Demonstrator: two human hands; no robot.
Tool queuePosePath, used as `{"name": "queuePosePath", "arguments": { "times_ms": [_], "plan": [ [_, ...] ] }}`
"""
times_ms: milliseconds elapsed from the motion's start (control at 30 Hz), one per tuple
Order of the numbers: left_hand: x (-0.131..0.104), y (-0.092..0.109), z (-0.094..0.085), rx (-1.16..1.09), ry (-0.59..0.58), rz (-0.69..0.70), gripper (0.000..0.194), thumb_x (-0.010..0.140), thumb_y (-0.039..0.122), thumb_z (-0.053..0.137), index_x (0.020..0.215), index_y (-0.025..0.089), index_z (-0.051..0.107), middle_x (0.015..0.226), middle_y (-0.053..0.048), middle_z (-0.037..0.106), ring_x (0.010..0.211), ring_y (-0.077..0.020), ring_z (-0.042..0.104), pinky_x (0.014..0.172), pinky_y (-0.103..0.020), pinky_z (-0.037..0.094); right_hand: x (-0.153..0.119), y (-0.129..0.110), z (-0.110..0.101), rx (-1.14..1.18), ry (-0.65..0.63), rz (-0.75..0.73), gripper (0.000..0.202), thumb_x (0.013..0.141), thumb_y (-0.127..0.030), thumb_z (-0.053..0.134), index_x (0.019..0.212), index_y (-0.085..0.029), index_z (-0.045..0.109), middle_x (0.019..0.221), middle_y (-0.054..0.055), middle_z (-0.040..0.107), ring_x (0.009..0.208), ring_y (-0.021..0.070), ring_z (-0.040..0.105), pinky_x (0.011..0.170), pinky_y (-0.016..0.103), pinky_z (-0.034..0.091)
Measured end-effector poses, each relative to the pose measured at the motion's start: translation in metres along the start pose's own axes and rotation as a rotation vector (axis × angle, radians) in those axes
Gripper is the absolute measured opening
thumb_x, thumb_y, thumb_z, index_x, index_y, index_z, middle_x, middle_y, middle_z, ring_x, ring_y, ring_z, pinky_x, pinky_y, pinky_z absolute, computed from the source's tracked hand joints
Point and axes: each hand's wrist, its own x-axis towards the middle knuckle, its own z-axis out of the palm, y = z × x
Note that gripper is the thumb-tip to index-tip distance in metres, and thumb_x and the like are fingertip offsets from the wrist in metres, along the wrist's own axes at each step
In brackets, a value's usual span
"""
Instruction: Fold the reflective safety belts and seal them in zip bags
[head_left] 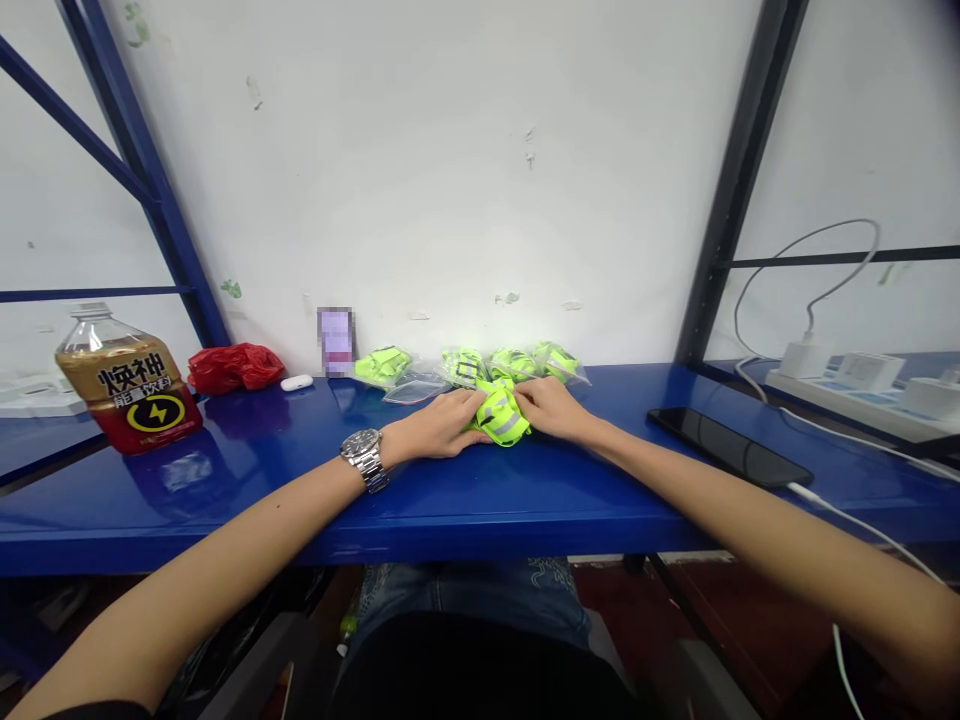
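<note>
Crumpled neon-yellow cloth with grey bands, over the glossy blue counter
Left fingers grip its nine-o'clock side, right fingers its two-o'clock; crinkly clear packets lie towards twelve

A scuffed white wall rises behind the blue table.

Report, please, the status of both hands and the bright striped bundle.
Left hand and right hand holding striped yellow-green bundle. Bundle partly covered. Bagged bundles close behind.
</note>
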Motion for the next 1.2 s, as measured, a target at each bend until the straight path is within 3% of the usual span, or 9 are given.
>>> {"name": "queuePosePath", "arguments": {
  "times_ms": [100, 167, 267, 433, 567, 767, 900, 1067, 1200],
  "plan": [
    [0.0, -0.002, 0.001, 0.004, 0.015, -0.018, 0.036, 0.096, 0.048, 0.039, 0.108, 0.015, 0.044, 0.097, -0.011, 0.058, 0.085, -0.0239, 0.056, 0.072, -0.033, 0.041, -0.004, 0.003, -0.006, 0.086, -0.082, -0.061, 0.045, 0.097, -0.044, 0.029, 0.063, -0.019, 0.044, 0.06, 0.002, 0.05, 0.054, 0.0135, 0.04, 0.057, 0.029, 0.026],
    [0.001, -0.004, 0.001, -0.002, 0.02, -0.044, 0.032, 0.097, 0.046, 0.038, 0.105, 0.016, 0.043, 0.094, -0.01, 0.058, 0.083, -0.0233, 0.056, 0.069, -0.033, 0.04, -0.006, 0.003, -0.007, 0.075, -0.138, -0.122, 0.042, 0.093, -0.055, 0.038, 0.08, -0.018, 0.053, 0.067, 0.002, 0.055, 0.057, 0.0152, 0.044, 0.058, 0.028, 0.029],
    [0.002, -0.007, 0.001, 0.001, 0.026, -0.093, 0.028, 0.097, 0.043, 0.037, 0.102, 0.016, 0.043, 0.091, -0.009, 0.058, 0.077, -0.0229, 0.056, 0.064, -0.032, 0.038, -0.007, 0.0, -0.005, -0.034, -0.147, -0.177, 0.046, 0.087, -0.06, 0.049, 0.101, -0.016, 0.053, 0.07, 0.003, 0.056, 0.058, 0.0177, 0.047, 0.058, 0.029, 0.031],
    [0.004, -0.008, -0.006, -0.053, 0.033, -0.196, 0.021, 0.096, 0.038, 0.037, 0.099, 0.017, 0.042, 0.076, -0.005, 0.057, 0.06, -0.0182, 0.049, 0.055, -0.03, 0.029, -0.004, -0.008, -0.001, 0.079, -0.108, -0.217, 0.04, 0.094, -0.055, 0.038, 0.08, -0.019, 0.05, 0.066, 0.002, 0.053, 0.054, 0.0147, 0.044, 0.056, 0.029, 0.031],
    [0.004, -0.009, -0.011, -0.106, 0.016, -0.264, 0.018, 0.095, 0.036, 0.036, 0.088, 0.019, 0.04, 0.06, 0.002, 0.045, 0.051, -0.0148, 0.038, 0.053, -0.029, 0.024, -0.002, -0.012, -0.003, 0.238, -0.139, -0.11, 0.055, 0.091, -0.063, 0.036, 0.055, -0.022, 0.031, 0.047, -0.003, 0.032, 0.043, 0.0105, 0.033, 0.047, 0.027, 0.026],
    [0.011, -0.013, -0.011, -0.17, -0.017, -0.311, 0.028, 0.094, 0.039, 0.034, 0.072, 0.021, 0.032, 0.062, 0.0, 0.042, 0.054, -0.0143, 0.036, 0.054, -0.03, 0.023, 0.0, -0.016, -0.005, 0.535, -0.236, 0.026, 0.062, 0.082, -0.071, 0.045, 0.05, -0.023, 0.023, 0.044, -0.007, 0.016, 0.038, 0.0084, 0.032, 0.041, 0.025, 0.027],
    [0.019, -0.017, -0.012, -0.223, -0.093, -0.369, 0.028, 0.09, 0.035, 0.039, 0.068, 0.021, 0.029, 0.061, 0.0, 0.038, 0.053, -0.013, 0.031, 0.053, -0.031, 0.021, -0.001, -0.022, -0.006, 0.66, -0.266, 0.181, 0.061, 0.079, -0.073, 0.049, 0.053, -0.023, 0.026, 0.046, -0.006, 0.024, 0.04, 0.0076, 0.029, 0.04, 0.024, 0.029],
    [0.026, -0.019, -0.017, -0.33, -0.176, -0.429, 0.033, 0.087, 0.035, 0.043, 0.064, 0.021, 0.024, 0.057, 0.002, 0.025, 0.049, -0.0102, 0.022, 0.05, -0.03, 0.017, -0.001, -0.029, -0.002, 0.321, -0.103, 0.262, 0.052, 0.083, -0.07, 0.045, 0.064, -0.021, 0.041, 0.056, 0.001, 0.045, 0.052, 0.016, 0.048, 0.052, 0.03, 0.04],
    [0.03, -0.017, -0.021, -0.362, -0.228, -0.444, 0.037, 0.086, 0.04, 0.042, 0.061, 0.021, 0.024, 0.054, 0.003, 0.018, 0.047, -0.0102, 0.019, 0.05, -0.031, 0.016, 0.0, -0.026, -0.003, -0.039, 0.158, 0.181, 0.051, 0.084, -0.065, 0.046, 0.099, -0.017, 0.054, 0.085, 0.012, 0.055, 0.087, 0.0304, 0.055, 0.07, 0.039, 0.045]
  ]
}}
